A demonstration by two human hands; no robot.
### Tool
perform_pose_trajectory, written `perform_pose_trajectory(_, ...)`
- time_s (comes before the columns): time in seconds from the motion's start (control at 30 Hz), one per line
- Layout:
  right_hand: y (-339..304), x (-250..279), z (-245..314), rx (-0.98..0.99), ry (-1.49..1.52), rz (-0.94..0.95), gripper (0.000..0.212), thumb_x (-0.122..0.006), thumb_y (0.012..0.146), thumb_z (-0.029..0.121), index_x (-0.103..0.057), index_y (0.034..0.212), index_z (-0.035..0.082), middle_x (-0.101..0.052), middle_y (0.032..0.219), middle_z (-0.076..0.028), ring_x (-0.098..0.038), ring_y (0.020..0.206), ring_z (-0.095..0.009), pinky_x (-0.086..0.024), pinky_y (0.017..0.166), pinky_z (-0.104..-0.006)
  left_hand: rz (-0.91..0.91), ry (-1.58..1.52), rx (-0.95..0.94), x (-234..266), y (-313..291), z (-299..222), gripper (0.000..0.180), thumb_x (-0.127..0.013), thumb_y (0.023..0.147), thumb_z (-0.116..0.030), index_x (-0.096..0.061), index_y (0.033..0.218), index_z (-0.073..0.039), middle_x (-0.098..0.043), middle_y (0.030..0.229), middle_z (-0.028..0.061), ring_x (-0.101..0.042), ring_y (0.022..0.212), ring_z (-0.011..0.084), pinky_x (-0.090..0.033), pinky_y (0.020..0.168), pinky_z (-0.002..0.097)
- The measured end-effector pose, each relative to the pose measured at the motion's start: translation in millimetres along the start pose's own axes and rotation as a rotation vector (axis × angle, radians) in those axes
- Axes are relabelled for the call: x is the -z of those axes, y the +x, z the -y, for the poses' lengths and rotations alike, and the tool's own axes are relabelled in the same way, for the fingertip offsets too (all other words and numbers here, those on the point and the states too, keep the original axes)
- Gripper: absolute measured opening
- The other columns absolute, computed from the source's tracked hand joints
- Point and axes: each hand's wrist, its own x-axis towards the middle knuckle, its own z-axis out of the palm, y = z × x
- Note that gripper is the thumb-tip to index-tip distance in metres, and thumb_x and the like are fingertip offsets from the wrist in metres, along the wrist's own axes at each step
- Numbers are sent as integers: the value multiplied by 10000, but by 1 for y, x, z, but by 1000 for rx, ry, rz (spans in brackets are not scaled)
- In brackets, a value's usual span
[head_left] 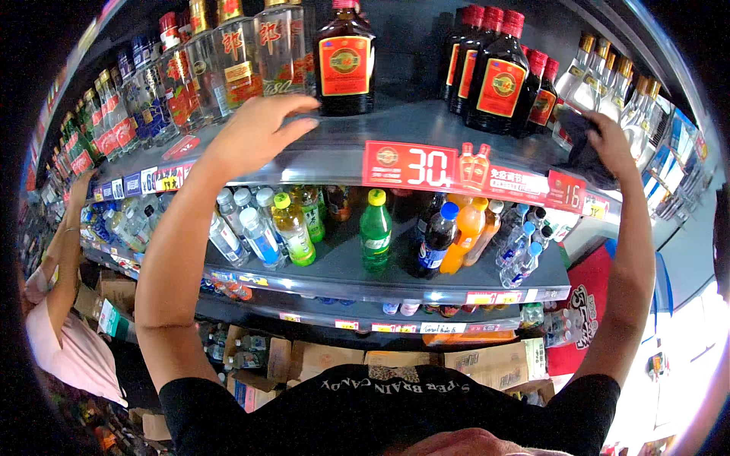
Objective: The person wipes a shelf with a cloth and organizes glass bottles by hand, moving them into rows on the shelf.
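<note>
My left hand (262,131) is over the front edge of the upper shelf (414,125), its fingers stretched and the thumb apart, with nothing in it. Just beyond its fingertips stands an upright dark liquor bottle (346,67) with a red and gold label; I cannot tell whether they touch. Clear glass liquor bottles (237,57) stand behind and left of that hand. At the shelf's right end my right hand (606,140) grips a dark cloth (582,144) that rests against the edge. Dark red-capped bottles (496,83) and clear slim bottles (582,76) stand beside it.
A red price strip (456,171) runs along the shelf front. Below, a shelf holds soft drinks, among them a green bottle (376,232) and an orange one (465,235). Cardboard boxes (327,361) sit lower down. At left, another person's arm (70,235) reaches to the shelf.
</note>
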Motion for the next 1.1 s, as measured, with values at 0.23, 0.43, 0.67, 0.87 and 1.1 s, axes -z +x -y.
perform_pose_trajectory(0.23, 91, 56, 132, 93, 64, -181, 356, -549, 826, 159, -493, 1154, 32, -554, 1101, -129, -522, 1011, -203, -388, 874, -294, -119, 232, 94, -4, -47, 52, 343, -578, 800, -353, -594, 981, -63, -626, 913, 133, -598, 852, 302, -465, 721, 364)
perform_pose_trajectory(0.43, 205, -20, 133, 84, 91, -50, 415, -552, 779, 175, -483, 1161, 28, -573, 1062, -189, -554, 989, -289, -421, 861, -340, -188, 262, 84, -14, -40, 44, 375, -569, 784, -441, -601, 897, -85, -628, 847, 118, -604, 771, 302, -471, 646, 377)
perform_pose_trajectory(0.67, 239, -102, 247, 124, -409, 388, 294, -493, 700, 181, -645, 880, 5, -609, 980, -190, -605, 895, -308, -485, 764, -402, -212, 291, 118, -12, -46, 52, 469, -538, 763, -537, -604, 847, -80, -625, 742, 110, -607, 718, 288, -480, 602, 391)
perform_pose_trajectory(0.87, 240, -197, 213, 298, -336, 858, 247, -540, 624, 137, -661, 818, 45, -638, 899, -168, -615, 837, -286, -472, 727, -423, -204, 235, 105, -11, -44, 51, 415, -571, 758, -498, -588, 837, -91, -613, 711, 130, -603, 694, 308, -460, 576, 410)
perform_pose_trajectory(1.1, 266, -232, 181, 235, -500, 830, 236, -551, 606, 126, -659, 799, 44, -636, 877, -168, -616, 818, -290, -474, 711, -422, -232, 246, 71, -14, -43, 53, 409, -583, 749, -490, -585, 827, -89, -611, 726, 121, -594, 686, 305, -464, 576, 405)
